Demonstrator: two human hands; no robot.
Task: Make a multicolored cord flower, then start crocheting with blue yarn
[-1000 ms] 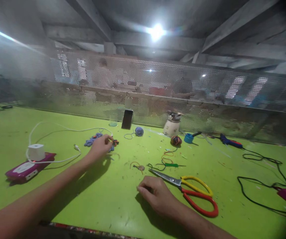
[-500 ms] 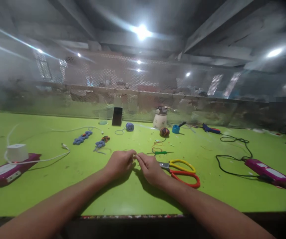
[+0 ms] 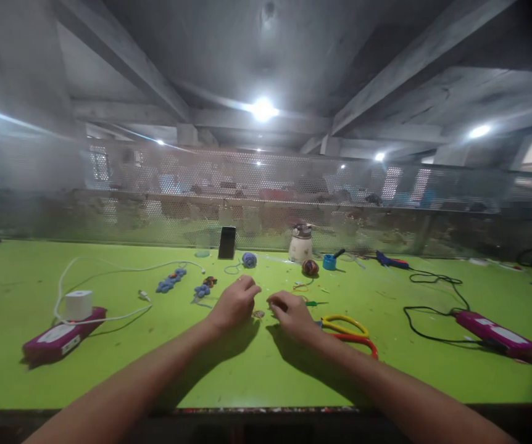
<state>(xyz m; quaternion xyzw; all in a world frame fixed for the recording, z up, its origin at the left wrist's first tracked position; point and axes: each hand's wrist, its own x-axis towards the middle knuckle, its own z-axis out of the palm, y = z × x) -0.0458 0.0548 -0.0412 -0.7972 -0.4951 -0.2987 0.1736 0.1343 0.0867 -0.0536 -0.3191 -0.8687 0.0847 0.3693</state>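
My left hand (image 3: 234, 304) is over the middle of the green table, its fingers curled and pressed together. Facing it across a small gap, my right hand (image 3: 294, 316) has its thumb and bent fingers drawn close. What either hand pinches is too small to make out. A small pale, brownish piece (image 3: 258, 314) shows between and just below the fingertips; whether it hangs or lies on the table I cannot tell. Red-and-yellow-handled scissors (image 3: 344, 324) lie partly behind my right hand and wrist. A green-handled thin tool (image 3: 312, 303) lies just beyond that hand.
Blue knotted yarn pieces (image 3: 171, 280), a blue yarn ball (image 3: 249, 260) and a dark multicoloured ball (image 3: 310, 267) lie farther back. A phone (image 3: 227, 243), a jug-shaped bottle (image 3: 300, 246) and a blue pot (image 3: 329, 262) stand near the mesh partition. Purple power strips (image 3: 497, 333) with cables flank both sides.
My hands, which met at the fingertips, have drawn apart, and the small pale piece now shows between them. The view has tilted up, so the table sits lower.
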